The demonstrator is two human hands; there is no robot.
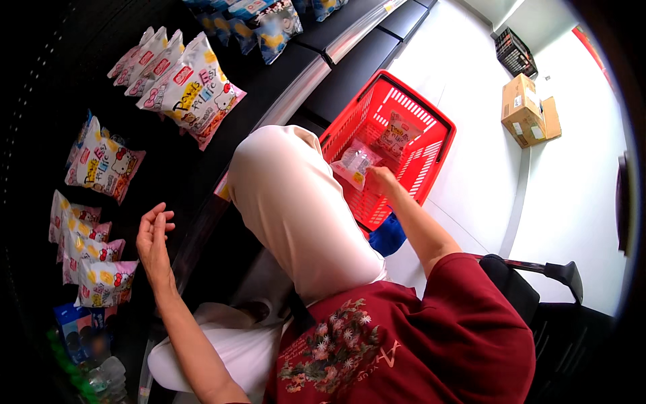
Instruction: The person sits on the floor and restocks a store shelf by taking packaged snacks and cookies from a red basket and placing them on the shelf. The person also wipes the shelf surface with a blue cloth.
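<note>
My right hand (379, 180) reaches into a red plastic shopping basket (448, 146) with its fingertips at the edge of a pink and white snack bag (357, 162). Whether the fingers grip that bag cannot be told. Another snack bag (398, 134) lies farther in, against the basket's slotted wall. My left hand (155, 235) hovers by the black shelf, holding nothing, its fingers loosely bent and a little apart. Left of it a row of small snack bags (106, 283) stands on the shelf. Above are a single larger bag front (103, 164) and a row of snack bags (194, 96).
Blue snack bags (272, 30) stand at the top of the shelf. A blue box (74, 331) and clear plastic packaging (108, 376) are at lower left. An open cardboard box (524, 111) and a black crate (515, 52) stand by the wall. A black cart or case (509, 288) is at right.
</note>
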